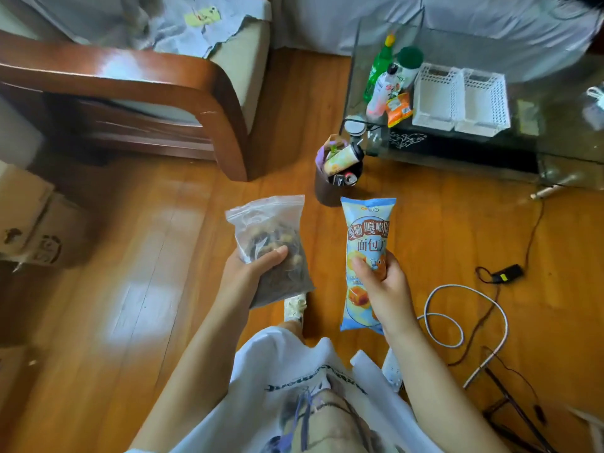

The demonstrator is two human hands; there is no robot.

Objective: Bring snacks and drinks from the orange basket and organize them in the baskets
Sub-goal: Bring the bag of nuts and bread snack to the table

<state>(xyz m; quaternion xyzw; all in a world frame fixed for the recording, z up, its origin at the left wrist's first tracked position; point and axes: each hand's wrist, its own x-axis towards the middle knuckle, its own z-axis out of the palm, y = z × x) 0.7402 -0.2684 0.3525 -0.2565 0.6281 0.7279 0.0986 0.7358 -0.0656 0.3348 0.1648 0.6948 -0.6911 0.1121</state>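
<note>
Carrying step: the left hand (251,273) grips a clear zip bag of mixed snacks (271,246) and the right hand (380,282) a blue bread-snack packet (367,256), both short of the white baskets (461,99) on the glass worktop (555,138); next, a walk over and sorting.

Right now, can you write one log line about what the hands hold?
left hand: grips clear zip bag | right hand: grips blue snack pack | white baskets: on glass table
</note>
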